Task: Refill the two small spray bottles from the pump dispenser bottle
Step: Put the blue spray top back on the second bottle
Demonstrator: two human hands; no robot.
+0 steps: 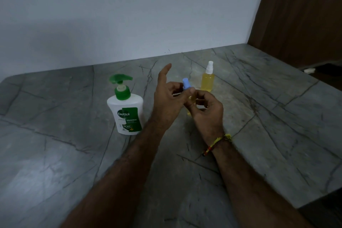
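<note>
Both hands meet over the middle of the grey stone desk (55, 153). My right hand (207, 114) is wrapped round the small clear bottle of yellow liquid with a blue spray top (185, 84), holding it upright, top up. My left hand (167, 102) pinches at the blue top, with its pointing finger sticking out straight. I think I am twisting this top off or on; I cannot tell which.

The big white pump bottle with the green pump head (125, 111) stands just left of my left hand, so that hand is nearer to it. The other small yellow spray bottle with a white top (208, 79) stands behind my hands, a bit to the right.
</note>
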